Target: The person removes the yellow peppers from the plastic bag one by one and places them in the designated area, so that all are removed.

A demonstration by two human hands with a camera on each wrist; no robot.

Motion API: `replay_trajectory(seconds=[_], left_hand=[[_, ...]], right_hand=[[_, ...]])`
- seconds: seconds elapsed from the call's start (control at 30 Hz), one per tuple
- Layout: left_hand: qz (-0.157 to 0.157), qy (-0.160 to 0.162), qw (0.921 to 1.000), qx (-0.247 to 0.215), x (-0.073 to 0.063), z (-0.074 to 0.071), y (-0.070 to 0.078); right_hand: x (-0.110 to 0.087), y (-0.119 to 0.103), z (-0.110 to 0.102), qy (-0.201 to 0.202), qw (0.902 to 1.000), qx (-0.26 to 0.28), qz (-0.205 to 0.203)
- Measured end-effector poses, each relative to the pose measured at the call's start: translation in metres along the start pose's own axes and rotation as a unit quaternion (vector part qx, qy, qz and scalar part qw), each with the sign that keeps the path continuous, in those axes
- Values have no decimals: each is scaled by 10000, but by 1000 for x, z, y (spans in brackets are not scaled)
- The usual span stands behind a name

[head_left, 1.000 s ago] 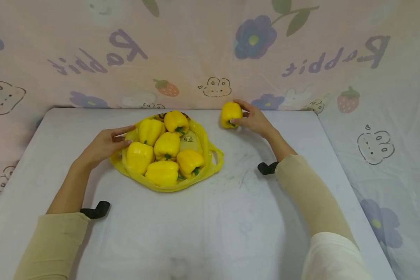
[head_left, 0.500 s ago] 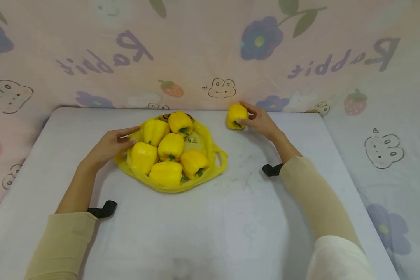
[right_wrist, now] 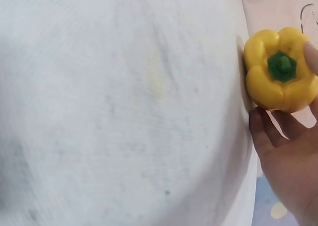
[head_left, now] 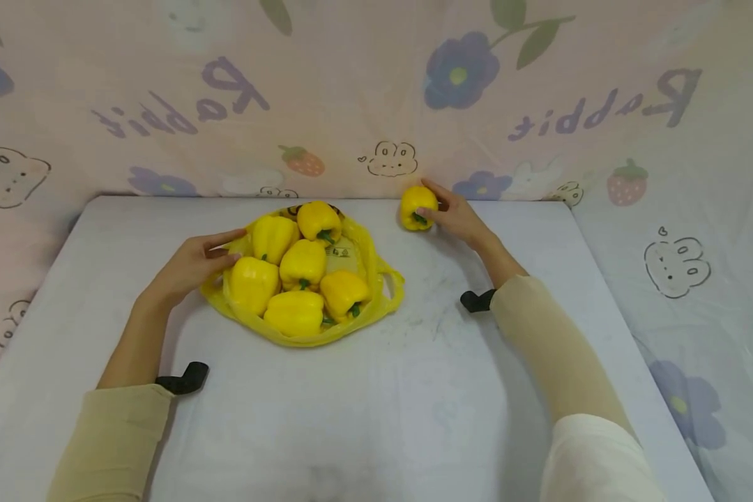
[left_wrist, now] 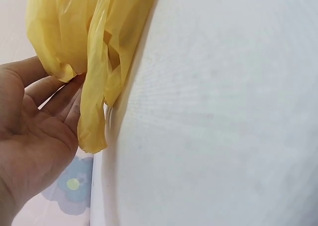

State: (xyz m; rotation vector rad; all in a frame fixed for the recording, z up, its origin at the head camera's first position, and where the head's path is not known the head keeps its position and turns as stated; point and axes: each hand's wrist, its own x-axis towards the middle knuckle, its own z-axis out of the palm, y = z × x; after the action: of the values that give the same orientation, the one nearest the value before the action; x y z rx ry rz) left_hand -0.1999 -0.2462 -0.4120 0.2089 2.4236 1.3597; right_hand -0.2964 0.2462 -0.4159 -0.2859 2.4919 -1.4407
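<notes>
A yellow plastic bag (head_left: 307, 340) lies with its mouth spread wide on the table, holding several yellow bell peppers (head_left: 302, 265). My left hand (head_left: 188, 265) holds the bag's left rim, thumb over the edge and the other fingers outside. The left wrist view shows that hand (left_wrist: 39, 131) beside the bag's hanging folds (left_wrist: 94, 102), its fingertips hidden behind the plastic. At the table's far side, my right hand (head_left: 458, 216) grips a single bell pepper (head_left: 412, 204) by its side. In the right wrist view, this bell pepper (right_wrist: 261, 89) shows its green stem.
The white table (head_left: 376, 418) ends at a back edge just behind the gripped pepper. A printed cloth backdrop (head_left: 351, 84) rises behind it. One loop handle (head_left: 390, 287) of the bag sticks out to the right.
The pepper in my right hand has tipped slightly, its stem end showing more toward the head camera. Left hand and bag stay put; the head view shifts a little.
</notes>
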Motion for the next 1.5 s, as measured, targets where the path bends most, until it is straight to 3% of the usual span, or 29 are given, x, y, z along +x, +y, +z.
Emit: replay_trajectory(seconds=[0.3,0.53,0.67,0.93,1.5], left_hand=[[-13,-16,10000,-77,0,0,1],[11,-16,10000,-98,1,-2,1],[-3,-11,10000,-88,1,-2,1],[7,-31,10000,-64,3,-2,0],[-16,28,9998,-218,-9,-1,4]], right_hand=[[1,0,3,307,9993,158,110],[-9,-23,0,436,9977,351,374],[-21,-42,-1,646,9972,385,12],[-32,-48,-3,953,9901,405,-950],[-57,-71,18,490,9799,939,-1689]])
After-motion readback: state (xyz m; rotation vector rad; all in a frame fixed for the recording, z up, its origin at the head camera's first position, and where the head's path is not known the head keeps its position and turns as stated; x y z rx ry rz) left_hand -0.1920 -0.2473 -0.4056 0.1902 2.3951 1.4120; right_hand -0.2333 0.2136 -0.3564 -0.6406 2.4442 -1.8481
